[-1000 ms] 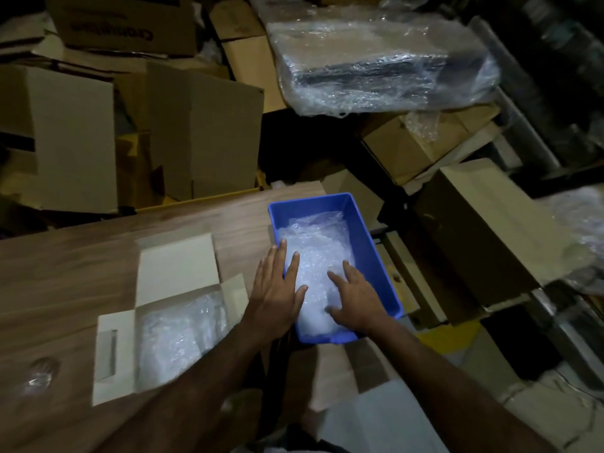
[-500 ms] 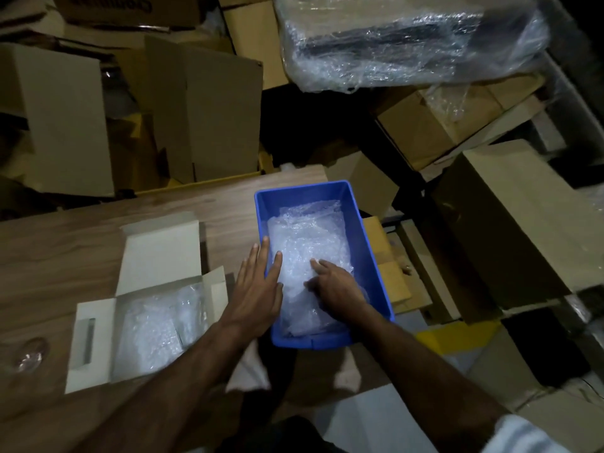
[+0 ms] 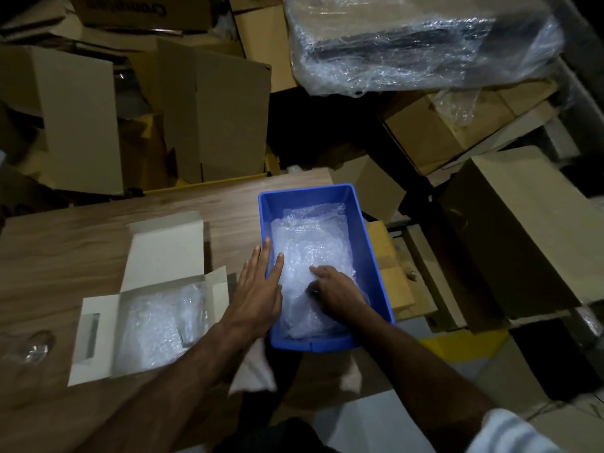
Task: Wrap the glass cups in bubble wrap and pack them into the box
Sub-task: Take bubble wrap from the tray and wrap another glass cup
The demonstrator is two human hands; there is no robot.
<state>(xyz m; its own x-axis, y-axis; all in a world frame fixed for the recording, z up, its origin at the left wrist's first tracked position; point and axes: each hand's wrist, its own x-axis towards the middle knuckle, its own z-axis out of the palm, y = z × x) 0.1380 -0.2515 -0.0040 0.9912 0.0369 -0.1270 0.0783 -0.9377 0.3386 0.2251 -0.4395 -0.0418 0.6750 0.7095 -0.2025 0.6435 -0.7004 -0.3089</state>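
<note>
Left hand (image 3: 258, 289) flat, fingers straight across the near left rim of a blue bin (image 3: 372, 243) on a wood table (image 3: 65, 243), right hand (image 3: 336, 289) inside, fingers curled into the bubble wrap (image 3: 310, 243), open white box (image 3: 163, 250) just left holding more wrap, a glass cup (image 3: 34, 346) at the table's left edge

Brown corrugated cardboard cartons (image 3: 225, 116) were stacked beyond the wood-grain table (image 3: 65, 250). A plastic-film-wrapped dark bundle (image 3: 425, 40) lay atop cartons at upper right.

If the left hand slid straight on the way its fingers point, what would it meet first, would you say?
Probably nothing soon: the left hand points along the blue bin's left wall, fingertips on the bubble wrap inside; the bin's far wall comes next.
</note>
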